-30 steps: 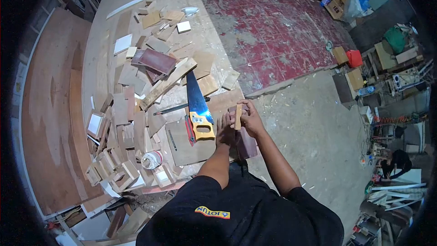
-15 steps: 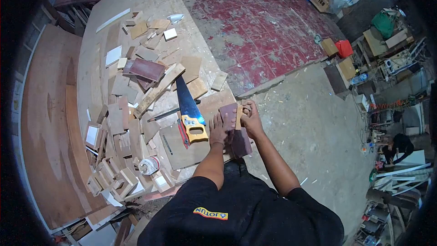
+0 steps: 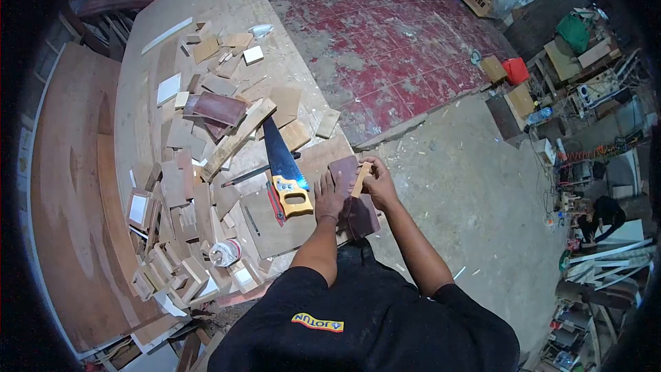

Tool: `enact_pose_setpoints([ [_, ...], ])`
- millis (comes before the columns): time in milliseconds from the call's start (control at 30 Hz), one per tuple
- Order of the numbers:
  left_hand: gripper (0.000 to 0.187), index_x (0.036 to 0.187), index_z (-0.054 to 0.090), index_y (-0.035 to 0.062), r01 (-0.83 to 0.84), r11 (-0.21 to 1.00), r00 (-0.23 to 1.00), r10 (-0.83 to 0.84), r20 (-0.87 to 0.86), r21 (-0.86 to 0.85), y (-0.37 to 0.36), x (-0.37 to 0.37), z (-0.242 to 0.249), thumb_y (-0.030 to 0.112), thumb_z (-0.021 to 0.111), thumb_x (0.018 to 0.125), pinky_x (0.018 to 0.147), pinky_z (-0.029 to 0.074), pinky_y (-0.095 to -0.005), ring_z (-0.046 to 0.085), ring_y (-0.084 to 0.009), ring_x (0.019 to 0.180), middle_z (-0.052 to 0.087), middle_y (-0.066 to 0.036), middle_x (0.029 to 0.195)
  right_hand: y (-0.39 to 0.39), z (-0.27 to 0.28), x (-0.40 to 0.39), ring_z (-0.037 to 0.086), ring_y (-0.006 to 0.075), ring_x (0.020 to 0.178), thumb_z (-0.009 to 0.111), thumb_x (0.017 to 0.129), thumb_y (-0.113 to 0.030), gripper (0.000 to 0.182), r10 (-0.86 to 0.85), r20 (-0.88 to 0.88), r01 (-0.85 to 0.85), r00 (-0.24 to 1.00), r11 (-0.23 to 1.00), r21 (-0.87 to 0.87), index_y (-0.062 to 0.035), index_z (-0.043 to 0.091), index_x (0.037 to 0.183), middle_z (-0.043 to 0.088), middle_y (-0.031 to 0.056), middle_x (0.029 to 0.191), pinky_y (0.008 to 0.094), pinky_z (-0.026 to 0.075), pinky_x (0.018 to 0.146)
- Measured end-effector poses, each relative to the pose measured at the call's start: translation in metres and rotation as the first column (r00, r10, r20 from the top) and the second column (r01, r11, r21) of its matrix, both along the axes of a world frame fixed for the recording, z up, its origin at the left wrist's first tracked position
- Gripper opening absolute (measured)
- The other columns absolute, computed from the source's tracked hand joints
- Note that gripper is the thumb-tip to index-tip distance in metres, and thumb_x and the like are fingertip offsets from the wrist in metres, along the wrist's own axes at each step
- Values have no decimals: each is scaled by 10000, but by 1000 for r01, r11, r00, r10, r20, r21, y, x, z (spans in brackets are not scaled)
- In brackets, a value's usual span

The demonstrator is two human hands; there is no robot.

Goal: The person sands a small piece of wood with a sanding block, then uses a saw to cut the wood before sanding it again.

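At the table's near right edge lies a reddish-brown sheet (image 3: 363, 218), its upper part under my left hand (image 3: 330, 198). That hand lies flat with its fingers stretched out over the sheet. My right hand (image 3: 377, 184) is closed round a small light wooden piece (image 3: 361, 179), which is tilted against the sheet. Just left of my left hand lies a handsaw (image 3: 281, 158) with a yellow handle. A red-handled tool (image 3: 275, 205) sits beside the saw, and a thin dark pencil-like stick (image 3: 252, 221) is further left.
Wood offcuts and small wooden frames (image 3: 189, 270) crowd the worktable (image 3: 148, 62). A clear jar (image 3: 224, 253) stands near its front. Beyond the right edge are concrete floor (image 3: 454, 186) and red tiles (image 3: 385, 41). A person (image 3: 604, 219) crouches at the far right.
The light wooden piece in my right hand has tilted to the right at its top. My left hand stays on the sheet. The view has shifted slightly.
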State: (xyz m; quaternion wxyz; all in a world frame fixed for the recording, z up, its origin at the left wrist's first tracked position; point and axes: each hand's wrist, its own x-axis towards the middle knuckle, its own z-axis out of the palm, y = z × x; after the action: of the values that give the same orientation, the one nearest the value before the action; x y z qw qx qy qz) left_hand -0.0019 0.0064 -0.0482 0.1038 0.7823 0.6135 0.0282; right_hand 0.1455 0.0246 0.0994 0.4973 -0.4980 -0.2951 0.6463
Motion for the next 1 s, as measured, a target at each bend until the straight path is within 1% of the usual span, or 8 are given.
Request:
enact_pose_setpoints([
  [333,787,1501,217,138,-3,999,995,6,98,-34,-3,0,21,349,604,848,1152,131,-528,208,-353,1417,253,-211,1509,-3,-5,4,672,302,803,450,704,181,539,-63,-89,63,994,998,-2,-90,437,1170,546,122,989,438,606,655],
  [433,826,1503,193,105,20,997,994,-13,105,-72,-3,-1,33,366,600,833,1156,99,-526,172,-359,1430,224,-227,1516,-4,-18,8,689,254,860,571,761,122,421,-69,-55,70,996,997,18,-79,448,1110,587,73,967,388,600,663],
  [633,857,1523,113,100,16,982,998,-28,-62,-190,-3,4,52,454,510,851,1167,32,-510,122,-355,1445,144,-225,1548,-7,-51,21,614,142,888,647,740,68,273,-54,268,6,962,984,179,-74,492,915,583,35,944,270,516,752],
  [700,855,1524,112,102,23,986,999,-28,-31,-163,-4,3,50,451,509,851,1168,26,-510,111,-357,1446,138,-226,1550,-14,-59,20,586,212,788,617,733,65,234,-168,505,79,847,978,193,-46,481,887,579,68,899,302,478,702],
  [733,854,1525,110,105,25,990,1000,-25,4,-136,-5,2,48,449,508,852,1168,20,-509,101,-359,1447,132,-227,1551,-17,-71,22,586,212,788,617,733,65,234,-172,504,84,847,978,193,-46,481,887,579,68,899,302,478,702],
  [800,848,1525,110,105,27,993,1000,-25,18,-118,-6,2,45,447,504,855,1167,17,-512,97,-362,1447,132,-229,1550,-24,-87,23,569,354,805,590,736,55,223,-297,850,-3,435,944,331,-36,474,903,532,143,820,414,459,704],
  [833,843,1525,110,105,23,995,999,-19,34,-100,-6,2,44,444,501,859,1166,13,-514,94,-365,1447,131,-231,1550,-33,-90,22,505,426,846,555,727,54,211,-291,830,-18,476,940,340,-23,462,900,490,188,858,448,431,753],
  [1000,832,1525,106,103,23,988,1000,-21,15,-151,-5,2,45,442,490,869,1163,19,-521,89,-366,1447,123,-233,1552,-57,-109,24,519,380,872,602,725,37,235,-235,850,-93,472,945,312,-28,489,920,454,180,945,424,442,766],
])
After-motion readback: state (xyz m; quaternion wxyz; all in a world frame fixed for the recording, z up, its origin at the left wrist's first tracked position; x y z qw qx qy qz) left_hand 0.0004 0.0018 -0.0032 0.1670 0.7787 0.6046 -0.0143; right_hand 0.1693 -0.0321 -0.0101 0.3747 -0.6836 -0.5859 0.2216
